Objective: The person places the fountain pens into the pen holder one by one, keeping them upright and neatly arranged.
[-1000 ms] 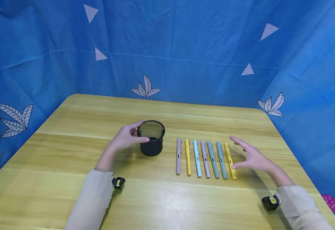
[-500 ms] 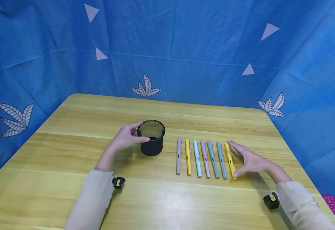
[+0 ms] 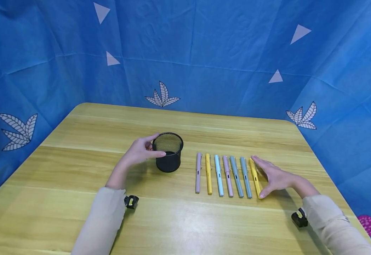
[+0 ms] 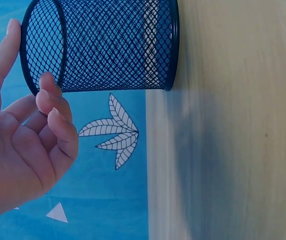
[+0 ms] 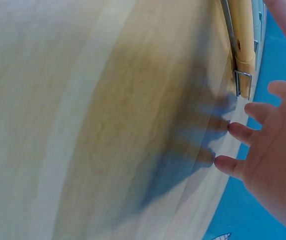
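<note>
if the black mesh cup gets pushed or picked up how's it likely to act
The mesh cup is probably light for its size: its wall is thin mesh and no pens show inside. It likely stays stiff, as the rim looks evenly round. A push high up might tip it, though the left hand at the rim could steady it.

- On your tabletop (image 3: 172, 216), a cup (image 3: 168, 164) stands upright, left of all seven pens (image 3: 227, 175).
- The pens lie side by side in one row, apart from each other, one end of each toward you.
- Your left fingers (image 4: 62, 132) are at the left of the cup's rim.
- Your right fingers (image 5: 240, 133) are beside the rightmost pen (image 3: 255, 176), on its right.
- A cloth (image 3: 185, 42) hangs behind the tabletop and along both sides.
</note>
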The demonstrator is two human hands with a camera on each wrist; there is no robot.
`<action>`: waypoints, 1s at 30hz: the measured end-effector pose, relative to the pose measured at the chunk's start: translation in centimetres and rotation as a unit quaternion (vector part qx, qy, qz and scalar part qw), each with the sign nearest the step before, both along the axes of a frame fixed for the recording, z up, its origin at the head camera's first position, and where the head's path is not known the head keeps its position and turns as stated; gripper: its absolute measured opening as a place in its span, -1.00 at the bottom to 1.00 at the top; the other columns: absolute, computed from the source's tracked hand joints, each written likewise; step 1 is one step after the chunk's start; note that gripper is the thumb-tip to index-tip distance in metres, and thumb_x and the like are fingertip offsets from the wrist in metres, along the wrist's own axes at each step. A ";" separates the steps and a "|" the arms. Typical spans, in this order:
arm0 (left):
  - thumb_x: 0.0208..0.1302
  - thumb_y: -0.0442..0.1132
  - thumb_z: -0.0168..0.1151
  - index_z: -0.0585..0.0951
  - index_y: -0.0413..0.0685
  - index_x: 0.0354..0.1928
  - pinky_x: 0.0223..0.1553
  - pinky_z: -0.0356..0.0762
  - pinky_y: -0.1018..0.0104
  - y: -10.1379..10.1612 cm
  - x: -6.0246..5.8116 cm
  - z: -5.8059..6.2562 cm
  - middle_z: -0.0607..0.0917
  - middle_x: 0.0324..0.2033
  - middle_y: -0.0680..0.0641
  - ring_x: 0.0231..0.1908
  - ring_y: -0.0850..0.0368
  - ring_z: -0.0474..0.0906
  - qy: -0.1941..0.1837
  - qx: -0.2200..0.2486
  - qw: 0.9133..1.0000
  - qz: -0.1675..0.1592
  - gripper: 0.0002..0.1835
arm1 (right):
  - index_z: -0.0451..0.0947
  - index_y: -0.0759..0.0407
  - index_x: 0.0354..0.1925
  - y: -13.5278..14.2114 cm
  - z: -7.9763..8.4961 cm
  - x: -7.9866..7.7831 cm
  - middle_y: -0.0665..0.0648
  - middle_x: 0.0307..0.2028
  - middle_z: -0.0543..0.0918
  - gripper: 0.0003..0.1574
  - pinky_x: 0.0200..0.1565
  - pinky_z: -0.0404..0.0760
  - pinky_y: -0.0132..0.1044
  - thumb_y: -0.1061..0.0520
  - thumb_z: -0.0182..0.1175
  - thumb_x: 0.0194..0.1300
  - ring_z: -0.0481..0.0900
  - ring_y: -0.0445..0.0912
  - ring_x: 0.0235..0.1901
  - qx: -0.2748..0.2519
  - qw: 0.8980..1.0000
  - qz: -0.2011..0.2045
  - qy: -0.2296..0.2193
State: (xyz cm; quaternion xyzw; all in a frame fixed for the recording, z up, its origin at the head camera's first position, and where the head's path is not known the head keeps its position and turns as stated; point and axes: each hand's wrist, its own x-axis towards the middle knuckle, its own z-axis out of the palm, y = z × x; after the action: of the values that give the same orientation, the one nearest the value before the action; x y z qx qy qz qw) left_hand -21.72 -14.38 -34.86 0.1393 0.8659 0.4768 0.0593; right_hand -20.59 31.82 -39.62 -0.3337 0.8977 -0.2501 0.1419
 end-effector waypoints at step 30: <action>-0.05 -0.10 0.39 0.19 -0.09 0.31 -0.54 0.21 0.35 0.0 0.0 -0.1 0.30 -0.60 -0.03 -0.54 0.10 0.22 -0.005 0.011 1.000 0.002 -0.13 | -0.37 0.28 0.35 -0.6 0.0 0.0 0.56 0.24 -0.34 0.68 -0.02 -0.20 0.43 -0.21 0.50 -0.45 -0.29 0.48 0.18 0.043 0.999 0.003 -0.003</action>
State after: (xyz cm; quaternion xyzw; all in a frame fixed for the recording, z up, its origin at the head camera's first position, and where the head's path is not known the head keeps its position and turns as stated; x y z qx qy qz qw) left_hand -21.74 -14.40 -34.95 0.1358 0.8605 0.4872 0.0609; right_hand -20.59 31.26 -39.57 -0.3295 0.9063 -0.2113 0.1595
